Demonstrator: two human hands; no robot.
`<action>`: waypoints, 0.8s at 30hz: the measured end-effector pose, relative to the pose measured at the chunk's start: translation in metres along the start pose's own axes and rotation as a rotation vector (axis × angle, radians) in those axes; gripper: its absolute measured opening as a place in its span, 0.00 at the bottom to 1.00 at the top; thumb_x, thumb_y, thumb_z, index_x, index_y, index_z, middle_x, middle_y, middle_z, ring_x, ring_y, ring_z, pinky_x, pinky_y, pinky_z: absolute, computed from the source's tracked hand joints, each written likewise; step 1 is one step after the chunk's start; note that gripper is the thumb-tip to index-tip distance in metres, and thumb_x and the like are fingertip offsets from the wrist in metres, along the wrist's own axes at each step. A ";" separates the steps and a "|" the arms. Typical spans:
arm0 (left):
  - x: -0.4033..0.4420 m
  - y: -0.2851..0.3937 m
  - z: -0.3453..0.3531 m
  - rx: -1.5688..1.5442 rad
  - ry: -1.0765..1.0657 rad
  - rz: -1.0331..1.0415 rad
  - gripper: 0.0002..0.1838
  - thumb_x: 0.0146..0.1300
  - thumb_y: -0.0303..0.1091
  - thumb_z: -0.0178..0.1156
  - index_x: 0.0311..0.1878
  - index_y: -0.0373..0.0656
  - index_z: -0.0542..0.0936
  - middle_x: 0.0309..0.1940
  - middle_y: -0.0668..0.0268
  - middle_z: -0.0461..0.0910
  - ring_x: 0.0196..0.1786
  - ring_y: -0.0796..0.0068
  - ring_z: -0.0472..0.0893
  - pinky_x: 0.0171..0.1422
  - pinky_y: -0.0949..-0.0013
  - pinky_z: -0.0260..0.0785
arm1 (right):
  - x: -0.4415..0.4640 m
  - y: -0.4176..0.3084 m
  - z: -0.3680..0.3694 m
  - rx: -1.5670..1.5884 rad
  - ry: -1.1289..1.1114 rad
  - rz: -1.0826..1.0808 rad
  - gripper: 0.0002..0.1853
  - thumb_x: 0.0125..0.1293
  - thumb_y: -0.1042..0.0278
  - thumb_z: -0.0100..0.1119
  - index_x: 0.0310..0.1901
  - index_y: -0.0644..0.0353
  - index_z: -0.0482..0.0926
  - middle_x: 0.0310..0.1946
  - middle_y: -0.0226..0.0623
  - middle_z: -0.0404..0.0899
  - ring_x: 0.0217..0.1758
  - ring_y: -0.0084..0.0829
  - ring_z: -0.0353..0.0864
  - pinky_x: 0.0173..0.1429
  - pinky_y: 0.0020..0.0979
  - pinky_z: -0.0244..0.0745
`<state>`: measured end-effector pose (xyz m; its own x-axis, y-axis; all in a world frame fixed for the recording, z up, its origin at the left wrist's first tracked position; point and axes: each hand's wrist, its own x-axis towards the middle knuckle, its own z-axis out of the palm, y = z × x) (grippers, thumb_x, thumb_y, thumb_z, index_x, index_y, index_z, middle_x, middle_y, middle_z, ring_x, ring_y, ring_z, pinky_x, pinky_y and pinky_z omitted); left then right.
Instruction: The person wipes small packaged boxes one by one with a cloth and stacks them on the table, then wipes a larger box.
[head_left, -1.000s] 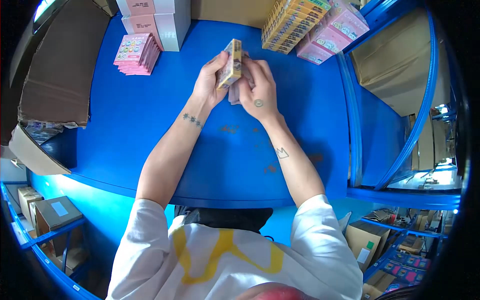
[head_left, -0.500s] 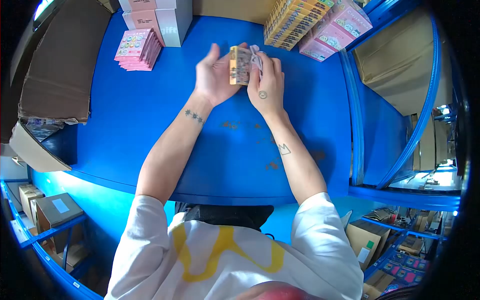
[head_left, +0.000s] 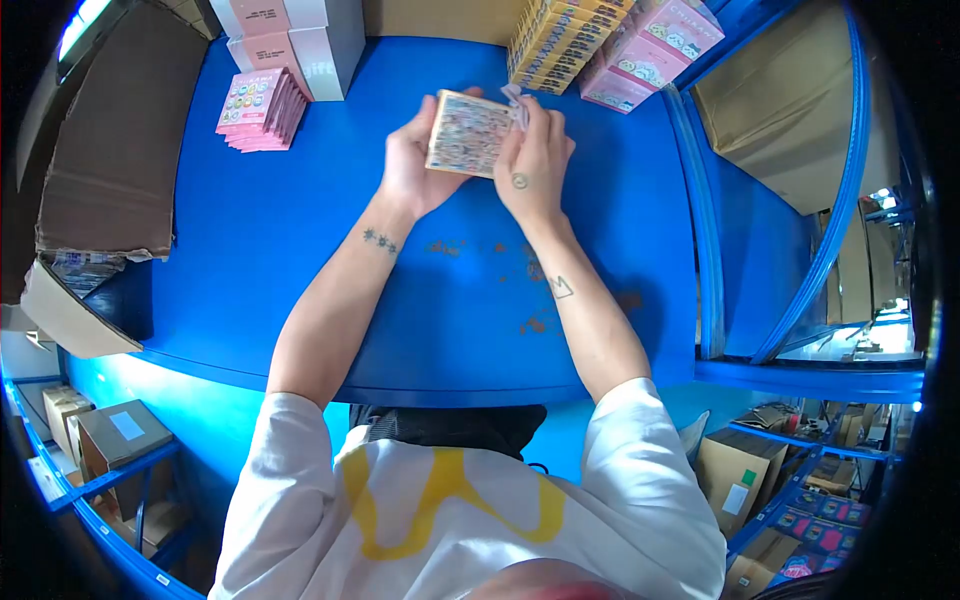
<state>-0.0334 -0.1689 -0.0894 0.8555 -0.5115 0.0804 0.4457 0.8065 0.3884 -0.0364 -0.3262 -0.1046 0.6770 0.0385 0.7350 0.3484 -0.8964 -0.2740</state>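
Stretching across the middle of the view, the blue table (head_left: 440, 340) lies under everything being handled. At its left side stands a big open cardboard box (head_left: 110, 140), and past its right edge a brown carton (head_left: 785, 110) sits behind a blue frame (head_left: 853, 180). Next in size, the white and pink boxes (head_left: 335, 50) are stacked at the back left; at the back right, a pile of yellow boxes (head_left: 560, 45) stands just beside a pile of pink boxes (head_left: 650, 55). Smaller, the pink packets (head_left: 255, 100) lie in a leaning stack in front of the white and pink boxes. Above the table, between the two hands, is a flat patterned box (head_left: 467, 132), its printed face blurred. The left hand (head_left: 408, 165) grips it around the left edge, and the right hand (head_left: 535, 165) clasps its right end. Smallest is a crumpled pale wrap (head_left: 515, 100), caught at the right hand's fingers.
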 end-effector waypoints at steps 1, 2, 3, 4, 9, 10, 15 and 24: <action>-0.001 0.003 -0.004 -0.003 0.004 0.025 0.31 0.77 0.51 0.39 0.73 0.39 0.62 0.68 0.47 0.66 0.69 0.49 0.69 0.73 0.44 0.60 | -0.001 -0.008 0.000 0.010 0.000 -0.010 0.19 0.64 0.73 0.57 0.57 0.57 0.74 0.41 0.37 0.73 0.41 0.37 0.73 0.48 0.40 0.62; -0.002 0.006 -0.007 0.000 0.007 0.050 0.31 0.77 0.51 0.39 0.73 0.39 0.62 0.68 0.46 0.66 0.69 0.49 0.69 0.73 0.43 0.59 | -0.001 -0.016 0.000 0.023 0.004 -0.019 0.18 0.64 0.73 0.57 0.57 0.58 0.74 0.40 0.38 0.73 0.41 0.37 0.73 0.48 0.41 0.62; -0.001 0.010 -0.009 0.007 0.010 0.076 0.31 0.77 0.51 0.39 0.73 0.38 0.61 0.69 0.45 0.65 0.69 0.48 0.68 0.73 0.43 0.59 | -0.001 -0.021 0.001 0.038 0.011 -0.029 0.17 0.64 0.73 0.56 0.56 0.58 0.74 0.40 0.38 0.73 0.41 0.37 0.73 0.48 0.41 0.62; -0.001 0.012 -0.007 0.026 0.011 0.074 0.31 0.77 0.51 0.39 0.73 0.38 0.61 0.69 0.45 0.65 0.69 0.48 0.68 0.73 0.43 0.59 | -0.002 -0.021 0.002 0.051 0.025 -0.021 0.17 0.64 0.73 0.56 0.56 0.58 0.74 0.40 0.38 0.73 0.41 0.37 0.73 0.48 0.41 0.62; -0.007 0.008 -0.001 0.205 0.105 -0.076 0.33 0.75 0.54 0.42 0.71 0.36 0.62 0.69 0.42 0.62 0.69 0.45 0.68 0.69 0.44 0.64 | -0.006 -0.007 0.006 -0.006 -0.053 0.082 0.15 0.66 0.74 0.55 0.54 0.60 0.75 0.42 0.42 0.74 0.42 0.40 0.75 0.48 0.43 0.66; -0.010 0.011 -0.001 0.169 0.069 -0.079 0.34 0.74 0.54 0.43 0.71 0.36 0.61 0.69 0.41 0.62 0.69 0.44 0.68 0.68 0.44 0.66 | -0.004 -0.007 0.007 0.117 -0.031 0.127 0.15 0.66 0.74 0.55 0.54 0.61 0.75 0.42 0.43 0.75 0.42 0.41 0.75 0.48 0.42 0.67; -0.018 0.020 0.006 0.229 0.079 -0.079 0.38 0.72 0.56 0.47 0.72 0.35 0.59 0.70 0.38 0.60 0.70 0.41 0.67 0.67 0.44 0.67 | -0.005 0.006 0.007 0.515 0.075 0.319 0.14 0.68 0.73 0.54 0.54 0.64 0.75 0.44 0.47 0.75 0.43 0.44 0.77 0.48 0.41 0.72; 0.046 0.046 -0.001 2.302 0.718 0.123 0.40 0.71 0.59 0.44 0.74 0.36 0.59 0.71 0.39 0.60 0.75 0.38 0.59 0.77 0.48 0.55 | 0.001 0.012 0.009 0.584 0.069 0.495 0.15 0.68 0.74 0.54 0.55 0.66 0.75 0.46 0.48 0.76 0.45 0.45 0.79 0.52 0.39 0.76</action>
<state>0.0267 -0.1554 -0.0685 0.9850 0.0301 0.1698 -0.0435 -0.9095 0.4134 -0.0258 -0.3327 -0.1122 0.8081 -0.3513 0.4728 0.3138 -0.4226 -0.8503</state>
